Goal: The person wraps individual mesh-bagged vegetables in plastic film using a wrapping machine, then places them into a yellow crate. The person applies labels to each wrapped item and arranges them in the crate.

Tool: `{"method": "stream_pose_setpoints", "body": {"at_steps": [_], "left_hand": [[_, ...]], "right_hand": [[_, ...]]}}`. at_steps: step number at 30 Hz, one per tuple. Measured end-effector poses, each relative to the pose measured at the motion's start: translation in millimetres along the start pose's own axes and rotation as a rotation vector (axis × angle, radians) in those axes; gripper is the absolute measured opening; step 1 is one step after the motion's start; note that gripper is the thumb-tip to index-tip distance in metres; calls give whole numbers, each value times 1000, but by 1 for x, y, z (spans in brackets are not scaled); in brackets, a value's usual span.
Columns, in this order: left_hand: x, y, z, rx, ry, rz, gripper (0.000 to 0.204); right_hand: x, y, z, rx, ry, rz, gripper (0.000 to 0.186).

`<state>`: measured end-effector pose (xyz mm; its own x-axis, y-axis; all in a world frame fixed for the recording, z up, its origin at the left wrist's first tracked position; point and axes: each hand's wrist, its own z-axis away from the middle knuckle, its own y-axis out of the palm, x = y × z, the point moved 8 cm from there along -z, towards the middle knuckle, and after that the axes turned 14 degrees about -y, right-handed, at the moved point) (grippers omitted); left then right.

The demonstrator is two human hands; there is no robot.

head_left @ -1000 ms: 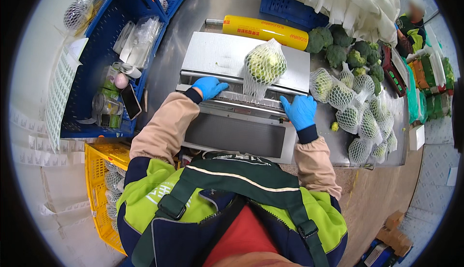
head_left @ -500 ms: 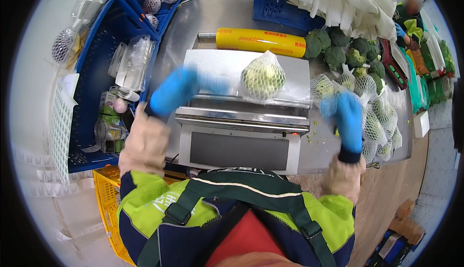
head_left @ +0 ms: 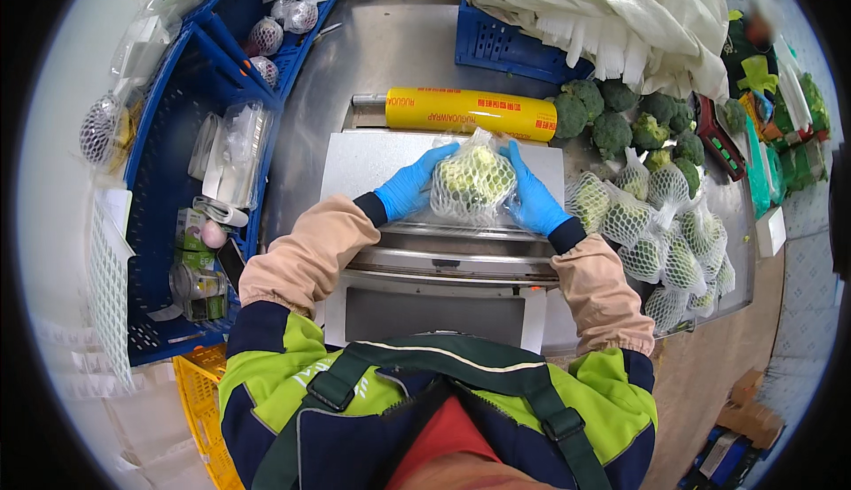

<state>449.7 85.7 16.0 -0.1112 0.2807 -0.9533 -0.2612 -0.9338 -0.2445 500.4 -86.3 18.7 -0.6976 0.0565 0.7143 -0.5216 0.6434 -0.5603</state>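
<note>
Now two gloved hands, left (head_left: 409, 190), right (head_left: 534, 199), each grip clasping one wrapped broccoli (head_left: 472, 184).

Premises: a produce packing area, of the kind found behind a grocery shop or market. Evidence: a stainless steel wrapping machine (head_left: 443, 251) fitted with a yellow roll of cling film (head_left: 470, 114); loose green broccoli heads (head_left: 620, 118) heaped beside broccoli in white foam netting (head_left: 665, 242); blue plastic crates (head_left: 177, 180) holding supplies; a steel worktop (head_left: 390, 56).
</note>
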Motion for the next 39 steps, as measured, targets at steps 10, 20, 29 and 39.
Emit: {"method": "stream_pose_setpoints", "body": {"at_steps": [10,20,29,39], "left_hand": [[-18,39,127,617,-413,371,39],[109,109,210,499,-977,570,45],[89,94,252,-239,-684,811,49],[69,89,329,-1107,-530,750,44]], "right_hand": [[126,16,63,484,419,-646,49],[95,107,174,582,335,-794,50],[108,83,186,-161,810,-967,35],[143,21,242,-1031,786,-361,30]]}}
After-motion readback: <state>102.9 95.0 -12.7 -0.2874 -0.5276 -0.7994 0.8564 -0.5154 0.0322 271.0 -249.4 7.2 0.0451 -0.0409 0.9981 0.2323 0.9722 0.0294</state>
